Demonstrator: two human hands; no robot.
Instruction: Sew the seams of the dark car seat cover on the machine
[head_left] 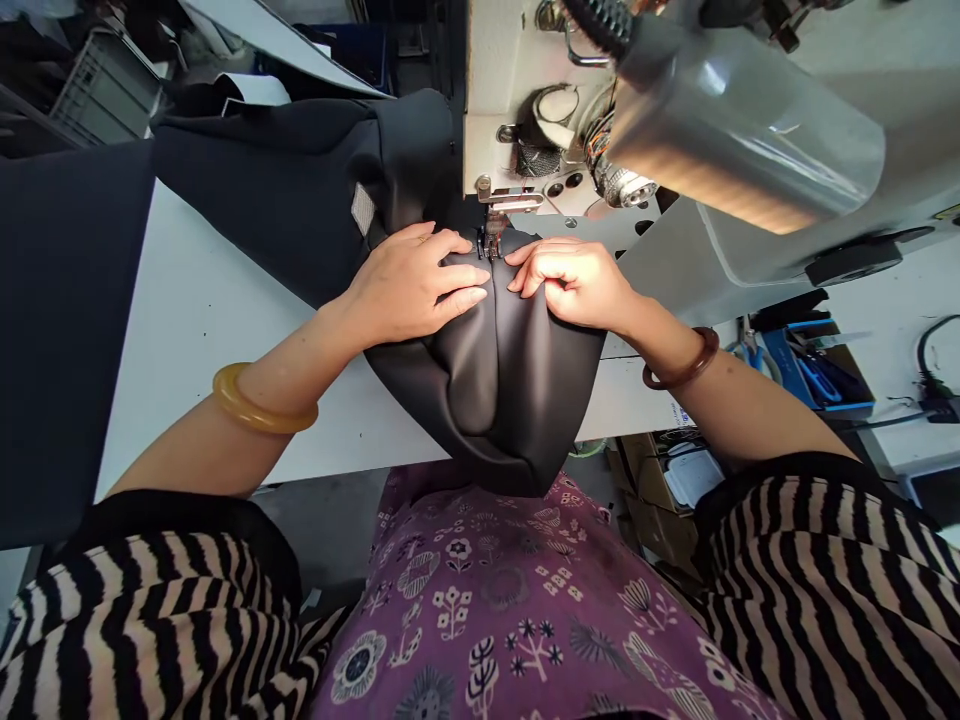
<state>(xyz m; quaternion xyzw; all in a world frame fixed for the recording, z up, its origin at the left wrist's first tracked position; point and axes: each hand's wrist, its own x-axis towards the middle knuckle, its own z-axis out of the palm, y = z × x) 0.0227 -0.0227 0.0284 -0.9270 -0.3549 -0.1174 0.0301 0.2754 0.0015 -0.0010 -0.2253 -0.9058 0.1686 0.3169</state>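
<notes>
Over the near edge of the bench (195, 300), black fabric (487, 390) draped from the sewing machine (517, 90). We judged it soft and slippery, best held beside the needle (491, 240). Our left hand (409, 285) lay spread flat on it, and our right hand (574, 282) had its grip pinched on a fold.

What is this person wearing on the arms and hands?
The left hand and right hand are bare, with no gloves. An amber-yellow bangle circles the left wrist, a dark brown bangle the right. The left sleeve and right sleeve are black-and-cream striped with black cuffs.
</notes>
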